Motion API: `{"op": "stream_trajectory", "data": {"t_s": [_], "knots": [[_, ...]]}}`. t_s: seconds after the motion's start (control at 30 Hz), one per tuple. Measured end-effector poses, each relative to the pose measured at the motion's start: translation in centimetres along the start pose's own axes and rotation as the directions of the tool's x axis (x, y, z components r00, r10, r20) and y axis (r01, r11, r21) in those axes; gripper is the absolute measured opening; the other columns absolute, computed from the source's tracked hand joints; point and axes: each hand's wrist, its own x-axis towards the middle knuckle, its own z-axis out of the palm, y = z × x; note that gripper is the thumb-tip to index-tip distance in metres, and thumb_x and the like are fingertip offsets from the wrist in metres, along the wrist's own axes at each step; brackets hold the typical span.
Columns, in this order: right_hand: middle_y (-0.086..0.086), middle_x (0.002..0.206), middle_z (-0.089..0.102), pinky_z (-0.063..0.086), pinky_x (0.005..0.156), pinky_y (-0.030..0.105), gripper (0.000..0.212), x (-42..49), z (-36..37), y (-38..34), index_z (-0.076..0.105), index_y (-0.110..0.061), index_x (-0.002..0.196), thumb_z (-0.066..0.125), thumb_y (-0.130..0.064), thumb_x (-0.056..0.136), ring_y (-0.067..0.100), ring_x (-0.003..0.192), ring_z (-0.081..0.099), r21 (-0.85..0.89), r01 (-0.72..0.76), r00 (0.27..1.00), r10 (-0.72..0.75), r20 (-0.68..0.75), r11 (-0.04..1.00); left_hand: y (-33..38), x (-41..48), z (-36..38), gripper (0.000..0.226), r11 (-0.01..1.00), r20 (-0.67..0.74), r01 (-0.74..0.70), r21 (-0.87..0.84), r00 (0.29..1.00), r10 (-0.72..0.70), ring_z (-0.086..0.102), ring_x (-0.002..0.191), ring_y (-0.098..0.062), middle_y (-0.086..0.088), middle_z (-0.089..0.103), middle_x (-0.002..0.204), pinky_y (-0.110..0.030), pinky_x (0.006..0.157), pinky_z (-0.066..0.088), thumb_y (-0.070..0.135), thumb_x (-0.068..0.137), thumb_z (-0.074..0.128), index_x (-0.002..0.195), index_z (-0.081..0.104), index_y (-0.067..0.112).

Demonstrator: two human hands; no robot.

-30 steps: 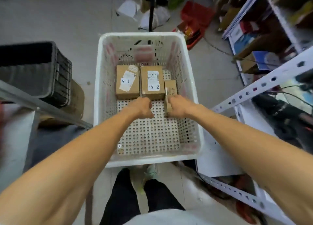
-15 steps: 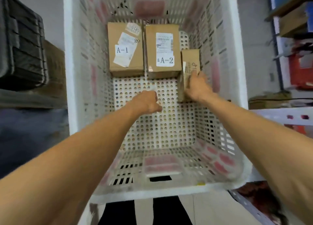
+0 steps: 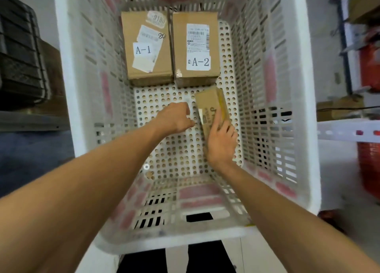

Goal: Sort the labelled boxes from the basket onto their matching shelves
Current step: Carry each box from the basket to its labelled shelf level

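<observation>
1. The fingers of the right hand are curled over the near end of a small brown cardboard box, with the thumb on its left face. The box is tilted, its far end pointing towards the back of the basket; its printed label is too blurred to read.
2. The left hand is just beside that box, to its left. Its fingers are curled under into a fist and hold nothing.
3. There are three boxes in all. Besides the held one, two larger ones lie flat, side by side and touching, against the far wall: a brown cardboard box labelled A-1 on the left and a brown cardboard box labelled A-2 on the right.
4. All three are inside one white perforated plastic basket, and the held box is near the front right corner of the A-2 box.
5. Around the basket, a black slatted plastic crate stands to the left. To the right a white punched metal shelf rail has a brown carton above it and red plastic containers behind it.
6. Both bare forearms reach forward and down into the basket from the lower corners and converge near its middle.
</observation>
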Motion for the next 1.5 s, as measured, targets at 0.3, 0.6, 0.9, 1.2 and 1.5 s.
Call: {"op": "stream_trajectory", "data": {"t_s": [0.3,0.6,0.9,1.2,1.5], "knots": [[0.019,0.142,0.032,0.034,0.105,0.044,0.086,2.9,1.6,-0.3,0.025,-0.008,0.142,0.076,-0.037,0.079,0.038,0.131,0.029,0.452,-0.25,0.954,0.139,0.264,0.856,-3.5,-1.2,1.1,0.031,0.99,-0.029,0.121,0.075,0.992,-0.119,0.061,0.095,-0.025,-0.008,0.063,0.108,-0.037,0.083,0.051,0.024,0.088,0.059,0.117,0.056,0.011],[0.027,0.153,0.009,0.03,0.108,0.054,0.142,2.5,3.7,-4.1,-0.01,0.001,0.149,0.076,-0.069,0.06,0.042,0.14,0.017,0.171,0.029,0.965,-0.072,0.252,0.985,-6.5,-1.2,4.6,0.043,0.973,0.028,0.216,0.077,0.975,-0.218,0.056,0.11,-0.028,-0.012,0.058,0.124,-0.04,0.093,0.049,0.027,0.09,0.058,0.13,0.049,0.012],[0.009,0.138,0.048,0.044,0.098,0.036,0.078,3.2,2.8,-2.4,0.033,-0.011,0.146,0.066,-0.011,0.075,0.025,0.126,0.046,0.771,-0.336,0.917,-0.001,0.4,0.541,-6.2,-1.6,4.4,0.039,0.983,-0.014,0.184,-0.026,0.983,-0.185,0.059,0.103,-0.027,-0.009,0.062,0.117,-0.036,0.085,0.05,0.022,0.091,0.054,0.129,0.048,0.012],[0.013,0.156,0.016,0.034,0.109,0.045,0.12,3.4,1.4,-2.1,-0.009,-0.019,0.153,0.072,-0.059,0.073,0.033,0.139,0.03,0.694,-0.237,0.962,0.064,0.265,0.68,-5.9,-1.2,5.7,0.042,0.968,0.011,0.139,-0.209,0.99,-0.14,0.058,0.086,-0.019,-0.004,0.061,0.107,-0.027,0.069,0.048,0.007,0.091,0.049,0.131,0.049,0.021],[0.007,0.131,0.046,0.041,0.101,0.036,0.094,3.3,0.3,-1.8,0.019,-0.016,0.144,0.078,-0.028,0.072,0.022,0.119,0.046,0.782,-0.173,0.984,0.078,0.158,0.599,-7.1,-2.0,5.9,0.058,0.942,0.098,0.172,-0.287,0.984,-0.15,0.058,0.082,-0.016,-0.011,0.051,0.135,-0.026,0.064,0.048,-0.005,0.092,0.039,0.141,0.043,0.025]]}}
